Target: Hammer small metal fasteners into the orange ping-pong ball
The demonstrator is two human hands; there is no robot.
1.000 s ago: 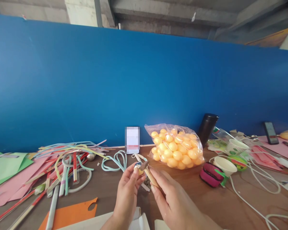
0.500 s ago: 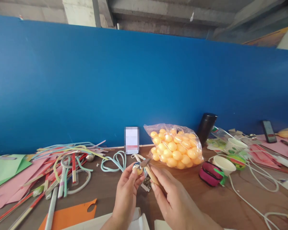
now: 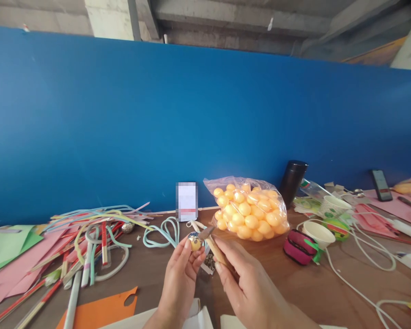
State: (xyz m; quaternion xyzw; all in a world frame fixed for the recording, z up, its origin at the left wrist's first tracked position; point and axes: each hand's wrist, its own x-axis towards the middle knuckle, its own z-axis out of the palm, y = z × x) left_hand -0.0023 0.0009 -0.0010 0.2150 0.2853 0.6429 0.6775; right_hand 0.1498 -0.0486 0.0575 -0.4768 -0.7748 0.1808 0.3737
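Between the fingertips of my left hand is a small ball, yellow-orange below and covered with shiny silver pieces on top. My right hand grips a small hammer by its wooden handle. The hammer's dark metal head is right beside the ball; whether they touch I cannot tell. Behind my hands, partly hidden, a little open box holds many small metal pieces. A similar silver-covered ball lies among the sticks at the left.
A clear bag of orange balls sits behind my right hand. Leftward are tangled tubes and sticks, coloured paper and a looped blue cord. Rightward are a magenta pouch, paper cup, black flask and white cables.
The hammer head and ball remain close together, with both hands in nearly the same pose. The whole view has shifted very slightly.
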